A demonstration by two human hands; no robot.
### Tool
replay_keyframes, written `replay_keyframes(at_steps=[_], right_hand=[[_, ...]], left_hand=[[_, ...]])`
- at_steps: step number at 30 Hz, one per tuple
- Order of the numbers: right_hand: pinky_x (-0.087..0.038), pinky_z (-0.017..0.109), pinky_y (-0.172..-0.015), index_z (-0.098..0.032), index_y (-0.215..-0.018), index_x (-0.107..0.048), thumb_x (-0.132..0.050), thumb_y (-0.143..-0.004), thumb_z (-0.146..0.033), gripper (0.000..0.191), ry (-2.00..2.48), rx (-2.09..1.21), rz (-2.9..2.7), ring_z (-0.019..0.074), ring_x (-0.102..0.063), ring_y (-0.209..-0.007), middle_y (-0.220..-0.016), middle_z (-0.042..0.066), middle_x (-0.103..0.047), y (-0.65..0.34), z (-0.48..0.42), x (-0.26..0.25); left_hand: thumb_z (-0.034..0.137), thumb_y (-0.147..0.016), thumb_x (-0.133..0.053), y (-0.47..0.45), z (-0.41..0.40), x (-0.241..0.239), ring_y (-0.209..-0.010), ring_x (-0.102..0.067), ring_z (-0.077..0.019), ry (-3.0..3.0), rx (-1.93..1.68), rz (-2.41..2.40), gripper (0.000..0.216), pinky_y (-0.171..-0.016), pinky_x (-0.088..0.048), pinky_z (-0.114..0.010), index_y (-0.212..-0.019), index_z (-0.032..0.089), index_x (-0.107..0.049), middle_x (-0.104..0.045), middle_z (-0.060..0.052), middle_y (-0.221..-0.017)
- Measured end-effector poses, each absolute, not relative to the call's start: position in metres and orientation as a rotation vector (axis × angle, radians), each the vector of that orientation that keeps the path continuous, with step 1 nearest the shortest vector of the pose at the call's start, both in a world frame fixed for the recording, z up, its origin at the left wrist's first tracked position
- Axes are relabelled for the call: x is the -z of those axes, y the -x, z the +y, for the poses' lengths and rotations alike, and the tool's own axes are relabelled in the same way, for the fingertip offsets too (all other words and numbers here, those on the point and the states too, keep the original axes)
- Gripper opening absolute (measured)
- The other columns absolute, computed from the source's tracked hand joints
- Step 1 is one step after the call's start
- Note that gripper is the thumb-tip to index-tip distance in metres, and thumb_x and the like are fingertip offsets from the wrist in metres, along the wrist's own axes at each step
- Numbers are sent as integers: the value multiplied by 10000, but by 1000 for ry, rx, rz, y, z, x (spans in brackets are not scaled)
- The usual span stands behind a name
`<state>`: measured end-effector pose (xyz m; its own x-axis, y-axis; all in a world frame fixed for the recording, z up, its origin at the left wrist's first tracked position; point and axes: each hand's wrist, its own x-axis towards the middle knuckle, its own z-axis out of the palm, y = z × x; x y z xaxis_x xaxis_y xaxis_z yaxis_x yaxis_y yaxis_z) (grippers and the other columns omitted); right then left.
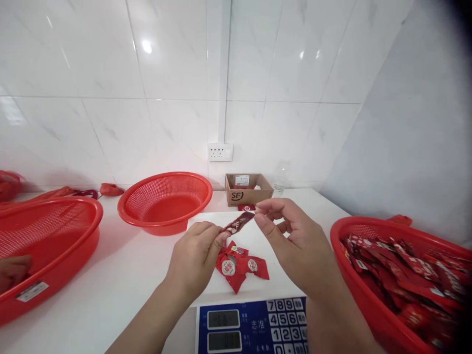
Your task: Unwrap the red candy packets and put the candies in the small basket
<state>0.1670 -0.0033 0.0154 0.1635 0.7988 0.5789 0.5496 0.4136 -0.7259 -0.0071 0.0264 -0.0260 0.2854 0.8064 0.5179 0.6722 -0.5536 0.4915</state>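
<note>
Nearest the camera sits the scale panel [254, 324], blue, with two dark readouts and a number keypad; the digits cannot be read. Its white platform [258, 290] extends away from the panel and carries a small heap of red packets [239, 268], lying loose and touching one another.

Step in hand, as judged from the grip: one sachet [239, 222] is held level above the platform, clear of the heap and just beyond it.

- Left hand [195, 255]: fingers curled in, thumb and forefinger pinching the near end of the sachet.
- Right hand [291, 236]: thumb and forefinger pinching the far end; the other fingers are loosely spread and touch nothing.

Because both hands grip the same sachet, any further handling calls for one pinch to let go first, or for both ends to move together.

To the right, a red basket [354, 275] stands beside the platform, filled with more red packets [405, 275]. To the left, a second red basket [55, 204] stands well apart, with another person's hand [13, 270] at its near wall. Beyond the platform, a round red basket [165, 174] holds nothing visible. Behind it lie an open cardboard box [249, 194], a wall socket [220, 152] and the white tiled wall.
</note>
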Motion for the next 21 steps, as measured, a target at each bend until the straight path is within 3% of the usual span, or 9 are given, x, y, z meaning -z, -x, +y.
replay_keyframes(at_steps=[3, 6, 8, 10, 13, 21], right_hand=[[-458, 210, -500, -235, -943, -644, -592, -896, -325, 114, 1224, -243, -1498, 103, -537, -550, -822, -21, -626, -168, -5, -16], [-476, 205, -514, -248, -956, -642, -591, -898, -323, 108, 1188, -261, -1506, 102, -559, -580, -857, -24, -639, -170, -7, -16], [-475, 196, -490, -258, -961, -640, -584, -904, -331, 108, 1174, -294, -1515, 106, -579, -597, -888, -21, -656, -171, -8, -16], [-466, 186, -465, -263, -954, -639, -578, -910, -329, 100, 1162, -309, -1539, 106, -588, -601, -902, -21, -669, -173, -10, -17], [-472, 182, -476, -261, -949, -635, -568, -918, -300, 83, 1133, -291, -1623, 106, -591, -608, -912, -21, -683, -177, -11, -18], [-490, 185, -529, -271, -930, -623, -547, -929, -269, 76, 1052, -245, -1677, 109, -580, -627, -880, -46, -683, -186, -17, -24]], left_hand=[[286, -974, -416, 5, 30, 30, -845, -621, -243, -2399, -989, 1422, 318, -699, -488, -353, -770, 208, -647, -675, -53, -848], [291, -924, -541, 5, 28, 32, -998, -632, -274, -2426, -861, 1423, 182, -793, -525, -398, -1037, 224, -667, -690, -72, -1066], [339, -865, -641, 4, 26, 33, -1178, -568, -310, -2468, -710, 1336, 409, -919, -509, -451, -1258, 247, -577, -625, -92, -1276], [435, -838, -667, 3, 22, 34, -1363, -399, -349, -2516, -501, 1171, 599, -1055, -413, -524, -1387, 297, -469, -500, -85, -1450], [532, -877, -572, -1, 18, 38, -1464, -185, -359, -2554, -276, 950, 607, -1140, -242, -610, -1436, 374, -398, -363, -38, -1557], [502, -958, -428, -8, 23, 44, -1476, -96, -365, -2591, -155, 935, 476, -1129, -137, -686, -1428, 438, -394, -242, 10, -1607]])
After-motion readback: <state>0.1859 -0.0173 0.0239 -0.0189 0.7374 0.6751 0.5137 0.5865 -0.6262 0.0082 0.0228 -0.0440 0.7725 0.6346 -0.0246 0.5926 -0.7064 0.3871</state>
